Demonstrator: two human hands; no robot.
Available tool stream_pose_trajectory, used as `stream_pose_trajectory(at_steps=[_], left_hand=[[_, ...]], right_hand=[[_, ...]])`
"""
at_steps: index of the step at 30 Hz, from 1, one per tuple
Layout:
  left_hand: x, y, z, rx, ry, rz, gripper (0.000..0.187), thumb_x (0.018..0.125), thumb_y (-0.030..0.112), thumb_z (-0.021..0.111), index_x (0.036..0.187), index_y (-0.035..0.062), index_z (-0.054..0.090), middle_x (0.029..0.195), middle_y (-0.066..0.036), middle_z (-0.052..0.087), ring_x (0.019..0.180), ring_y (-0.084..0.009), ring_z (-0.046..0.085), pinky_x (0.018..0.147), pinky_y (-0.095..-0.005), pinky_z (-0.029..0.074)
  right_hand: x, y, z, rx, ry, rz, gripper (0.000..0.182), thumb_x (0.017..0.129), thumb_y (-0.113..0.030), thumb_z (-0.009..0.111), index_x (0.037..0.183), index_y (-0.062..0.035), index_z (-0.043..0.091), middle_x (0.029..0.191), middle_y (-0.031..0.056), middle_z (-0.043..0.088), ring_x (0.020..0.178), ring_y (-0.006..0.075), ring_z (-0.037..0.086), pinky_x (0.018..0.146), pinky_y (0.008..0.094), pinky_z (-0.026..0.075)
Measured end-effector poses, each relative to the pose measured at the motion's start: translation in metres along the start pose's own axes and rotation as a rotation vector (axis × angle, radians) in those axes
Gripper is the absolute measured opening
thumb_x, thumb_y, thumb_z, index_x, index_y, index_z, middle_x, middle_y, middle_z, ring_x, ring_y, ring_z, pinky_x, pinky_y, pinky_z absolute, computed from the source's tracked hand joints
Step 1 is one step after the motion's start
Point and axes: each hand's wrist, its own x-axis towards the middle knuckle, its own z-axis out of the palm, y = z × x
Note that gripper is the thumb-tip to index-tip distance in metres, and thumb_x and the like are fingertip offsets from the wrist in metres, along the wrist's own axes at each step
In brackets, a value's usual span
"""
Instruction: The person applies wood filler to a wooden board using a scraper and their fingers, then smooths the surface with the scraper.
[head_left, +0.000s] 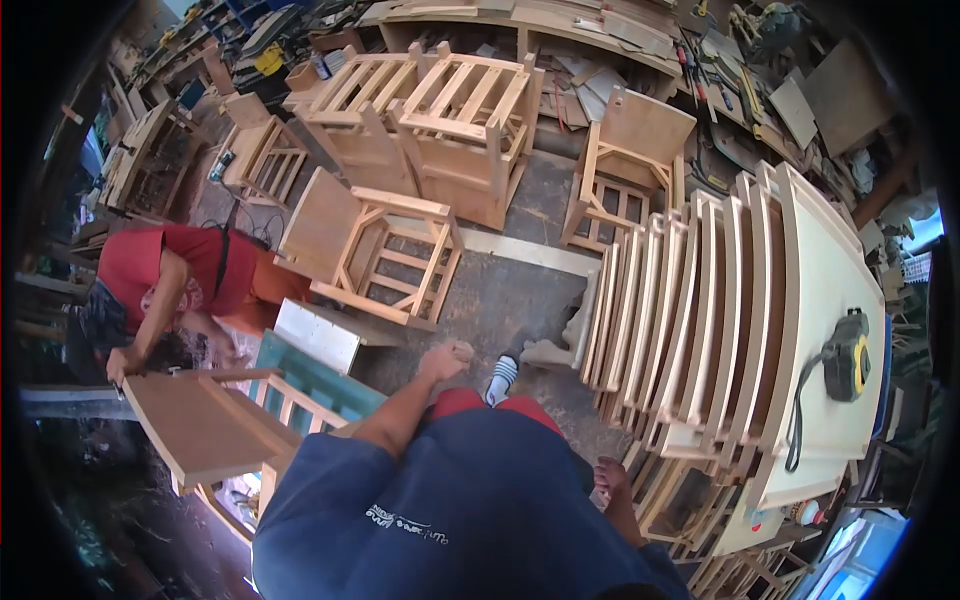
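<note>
My left hand hangs in front of my body, its fingers curled in and nothing visible in them. Close beyond it lies a wooden chair frame with slats and a flat panel. My right hand is low by my right side, fingers curled, with nothing seen in it. Nearest to that hand is a tall stack of framed wooden panels. A black and yellow tape measure with a strap lies on the pale outermost panel.
At left, a person in a red shirt bends over a chair with a brown panel. Several wooden chairs stand at the back, and another chair is behind the stack. A cluttered workbench lines the far side.
</note>
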Motion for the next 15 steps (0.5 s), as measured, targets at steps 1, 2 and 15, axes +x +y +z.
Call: stream_pose_trajectory(at_steps=[1,2,15], left_hand=[[0.017,-0.004,-0.007,-0.003,0.017,-0.003,0.070,0.064,0.039,0.080,0.124,0.0101,0.060,0.119,-0.022,0.068,0.112,-0.0379,0.064,0.095,-0.0438,0.051],[0.036,-0.014,-0.012,0.001,0.031,-0.005,0.071,0.065,0.039,0.079,0.126,0.0104,0.059,0.120,-0.023,0.067,0.113,-0.0382,0.064,0.096,-0.0443,0.051],[0.231,0.103,-0.102,0.134,-0.089,0.223,0.074,0.068,0.043,0.076,0.129,0.0067,0.054,0.116,-0.025,0.068,0.111,-0.0422,0.064,0.095,-0.0472,0.051]], right_hand=[[-0.018,-0.019,0.021,0.003,0.057,-0.027,0.013,0.096,-0.025,0.051,0.084,-0.0203,0.052,0.067,-0.0050,0.043,0.045,0.0121,0.035,0.041,0.0291,0.029],[-0.031,-0.031,0.040,0.014,0.112,-0.050,0.018,0.096,-0.025,0.050,0.079,-0.0195,0.047,0.068,-0.0050,0.041,0.045,0.0120,0.032,0.042,0.0266,0.029],[-0.051,0.000,0.119,0.315,0.249,0.118,0.017,0.095,-0.031,0.054,0.101,-0.0164,0.060,0.070,-0.0010,0.047,0.054,0.0155,0.045,0.055,0.0368,0.044]])
